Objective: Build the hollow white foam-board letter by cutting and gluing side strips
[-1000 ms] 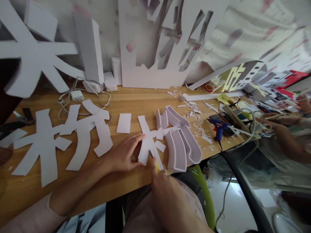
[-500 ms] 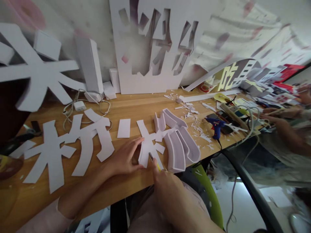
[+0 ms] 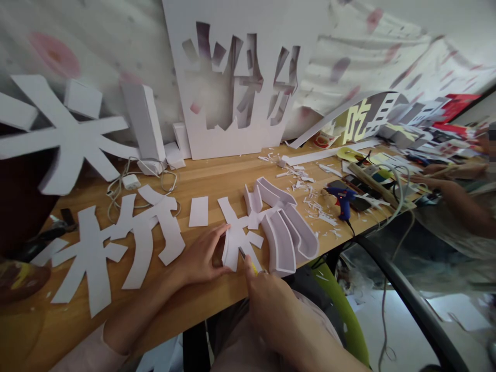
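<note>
"Where does your white letter (image 3: 234, 237) lie?"
"On the worktop (image 3: 220, 175), at eleven o'clock from your right hand (image 3: 271, 297), whose fingers grip the yellow knife (image 3: 254, 268); steer its blade (image 3: 242, 252) lightly along the stroke."
"And your left hand (image 3: 203, 256)?"
"Its fingers spread against the letter's eight-o'clock edge; press there, clear of the blade's path."
</note>
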{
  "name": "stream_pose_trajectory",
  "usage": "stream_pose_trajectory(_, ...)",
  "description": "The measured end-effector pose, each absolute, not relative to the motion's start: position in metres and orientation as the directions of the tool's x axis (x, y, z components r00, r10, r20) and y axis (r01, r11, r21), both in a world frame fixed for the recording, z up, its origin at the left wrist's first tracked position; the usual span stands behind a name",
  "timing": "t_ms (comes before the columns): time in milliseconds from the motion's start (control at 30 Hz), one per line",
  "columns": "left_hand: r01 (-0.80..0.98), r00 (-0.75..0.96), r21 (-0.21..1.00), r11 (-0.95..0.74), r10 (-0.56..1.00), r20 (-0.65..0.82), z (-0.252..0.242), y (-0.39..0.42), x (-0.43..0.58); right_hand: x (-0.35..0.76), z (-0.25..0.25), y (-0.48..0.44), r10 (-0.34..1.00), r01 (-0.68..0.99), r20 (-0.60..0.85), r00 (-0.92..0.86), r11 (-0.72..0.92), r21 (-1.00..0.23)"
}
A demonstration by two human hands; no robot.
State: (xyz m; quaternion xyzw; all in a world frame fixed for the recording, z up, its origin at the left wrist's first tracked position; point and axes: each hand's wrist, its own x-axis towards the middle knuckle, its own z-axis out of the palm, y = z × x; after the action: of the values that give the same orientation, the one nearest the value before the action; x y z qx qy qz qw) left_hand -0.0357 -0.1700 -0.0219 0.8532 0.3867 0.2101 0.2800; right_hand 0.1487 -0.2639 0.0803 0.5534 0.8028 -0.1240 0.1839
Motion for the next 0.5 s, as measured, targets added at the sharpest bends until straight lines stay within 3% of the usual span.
stream_pose_trajectory(500,0.546,0.615,0.641,-0.540,0.778,0.130,-0.0240,-0.1701,-0.0368,0.1578,0.0825,-0.2735,0.875,0.936,-0.342,-0.344,0.351,-0.043)
